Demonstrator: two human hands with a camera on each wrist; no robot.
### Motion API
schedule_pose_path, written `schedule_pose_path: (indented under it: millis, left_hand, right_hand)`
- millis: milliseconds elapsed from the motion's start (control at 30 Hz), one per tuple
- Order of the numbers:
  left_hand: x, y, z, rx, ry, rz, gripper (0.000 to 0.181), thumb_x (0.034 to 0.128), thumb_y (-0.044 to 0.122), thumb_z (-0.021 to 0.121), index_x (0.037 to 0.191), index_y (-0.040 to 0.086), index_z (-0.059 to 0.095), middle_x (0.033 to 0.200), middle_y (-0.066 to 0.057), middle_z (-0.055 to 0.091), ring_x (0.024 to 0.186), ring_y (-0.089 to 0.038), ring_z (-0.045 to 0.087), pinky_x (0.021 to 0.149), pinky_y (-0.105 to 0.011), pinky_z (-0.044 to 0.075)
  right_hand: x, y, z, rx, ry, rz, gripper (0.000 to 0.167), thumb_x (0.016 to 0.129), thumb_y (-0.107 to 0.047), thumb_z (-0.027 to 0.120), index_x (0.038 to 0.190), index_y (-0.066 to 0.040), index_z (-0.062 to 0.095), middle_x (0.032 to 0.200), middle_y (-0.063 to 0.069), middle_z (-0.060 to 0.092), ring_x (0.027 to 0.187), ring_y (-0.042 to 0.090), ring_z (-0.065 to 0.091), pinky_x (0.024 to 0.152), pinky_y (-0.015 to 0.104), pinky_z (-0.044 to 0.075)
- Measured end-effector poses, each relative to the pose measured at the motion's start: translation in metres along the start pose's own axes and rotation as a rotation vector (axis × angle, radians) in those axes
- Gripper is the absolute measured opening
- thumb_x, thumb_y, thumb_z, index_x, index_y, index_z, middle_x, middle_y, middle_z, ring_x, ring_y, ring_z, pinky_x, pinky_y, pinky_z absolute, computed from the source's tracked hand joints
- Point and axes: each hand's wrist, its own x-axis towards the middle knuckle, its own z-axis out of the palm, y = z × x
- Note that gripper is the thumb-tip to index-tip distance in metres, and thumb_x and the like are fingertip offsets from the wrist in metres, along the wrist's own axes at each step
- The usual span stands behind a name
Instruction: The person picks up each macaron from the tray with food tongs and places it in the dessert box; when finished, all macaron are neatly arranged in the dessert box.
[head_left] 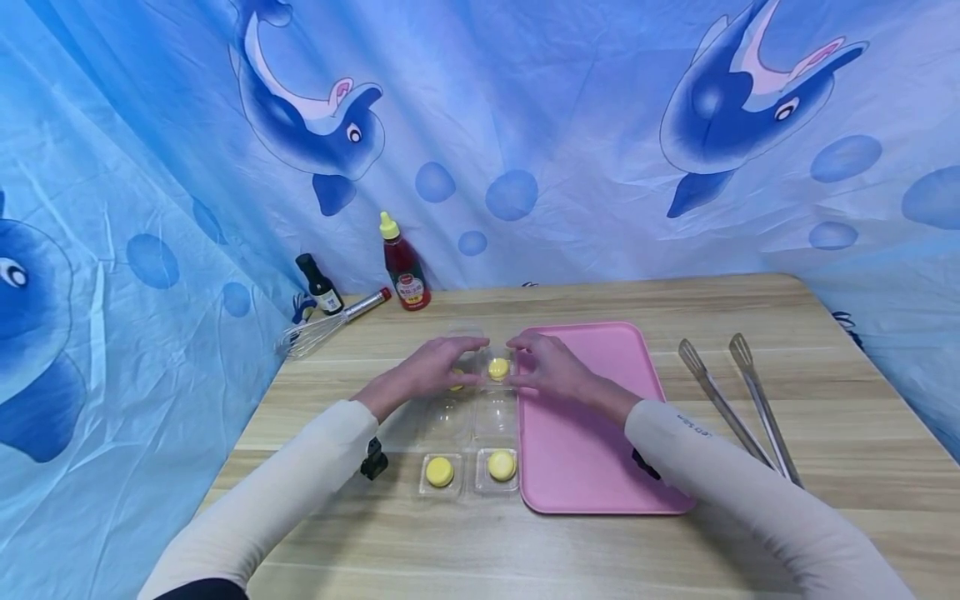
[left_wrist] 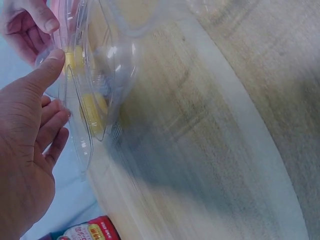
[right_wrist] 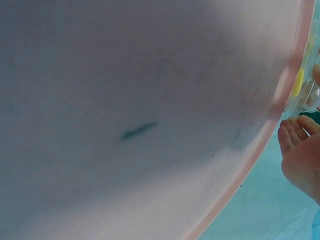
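Between the two hands is a small clear plastic box with a yellow macaron (head_left: pixel 498 369) inside. My left hand (head_left: pixel 444 364) grips the box's left side, its thumb and fingertips at the clear edge in the left wrist view. From the other side my right hand (head_left: pixel 553 367) holds the same box, over the pink tray's left edge. Another yellow macaron (head_left: pixel 456 380) is partly hidden by the left hand. Nearer the front, two open clear boxes hold a yellow macaron (head_left: pixel 439 472) and a paler macaron (head_left: pixel 502 466), their transparent lids (head_left: pixel 497 412) lying behind.
A pink tray (head_left: pixel 600 450) lies right of the boxes, and metal tongs (head_left: pixel 738 400) rest further right. At the back left are a whisk (head_left: pixel 330 323), a small dark bottle (head_left: pixel 321 286) and a red sauce bottle (head_left: pixel 406 268). A dolphin-print curtain (head_left: pixel 585 242) hangs behind the table.
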Motion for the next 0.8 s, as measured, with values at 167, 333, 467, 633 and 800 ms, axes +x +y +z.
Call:
schedule_pose_path:
  millis: [167,333,467,633,800]
  left_hand:
    - [0.0011,0.0008,0.0003,0.009,-0.011,-0.023,0.075,0.0948,0.037,0.082,0.157,0.009,0.051,0.157,-0.013,0.055,0.144,-0.031,0.052,0.123,-0.051,0.039]
    - [0.0023,0.0020,0.0003,0.018,-0.019,-0.049,0.075,0.0943,0.038,0.082,0.157,0.011,0.052,0.156,-0.012,0.056,0.144,-0.030,0.052,0.123,-0.051,0.039]
    - [0.0030,0.0036,-0.0002,0.026,-0.025,-0.065,0.075,0.0932,0.039,0.083,0.156,0.012,0.053,0.156,-0.011,0.056,0.144,-0.030,0.052,0.122,-0.051,0.040]
    - [0.0036,0.0061,-0.0003,0.049,-0.037,-0.051,0.077,0.0924,0.045,0.082,0.156,0.012,0.053,0.157,-0.012,0.054,0.145,-0.031,0.051,0.123,-0.052,0.039]
    - [0.0034,0.0073,0.0003,0.073,-0.030,-0.035,0.078,0.0925,0.045,0.082,0.156,0.011,0.053,0.157,-0.012,0.055,0.145,-0.031,0.051,0.123,-0.051,0.039]
  right_hand:
    - [-0.0004,-0.0014,0.0003,-0.020,0.005,-0.007,0.067,0.084,-0.022,0.093,0.138,0.005,0.065,0.128,0.015,0.069,0.120,0.033,0.065,0.109,0.047,0.054]
    - [0.0007,-0.0029,0.0004,-0.049,-0.002,0.003,0.066,0.083,-0.023,0.093,0.137,0.004,0.065,0.128,0.014,0.069,0.119,0.032,0.065,0.108,0.047,0.054]
    - [0.0018,-0.0028,0.0008,-0.061,-0.010,0.006,0.065,0.083,-0.023,0.093,0.136,0.004,0.066,0.126,0.013,0.069,0.116,0.030,0.066,0.107,0.046,0.055]
    - [0.0017,-0.0014,0.0015,-0.076,-0.016,-0.003,0.065,0.082,-0.025,0.094,0.133,0.004,0.068,0.120,0.011,0.071,0.108,0.027,0.066,0.101,0.046,0.056]
    - [0.0017,-0.0015,0.0013,-0.083,-0.018,-0.005,0.066,0.081,-0.025,0.094,0.133,0.004,0.067,0.119,0.011,0.071,0.108,0.027,0.066,0.100,0.045,0.056]
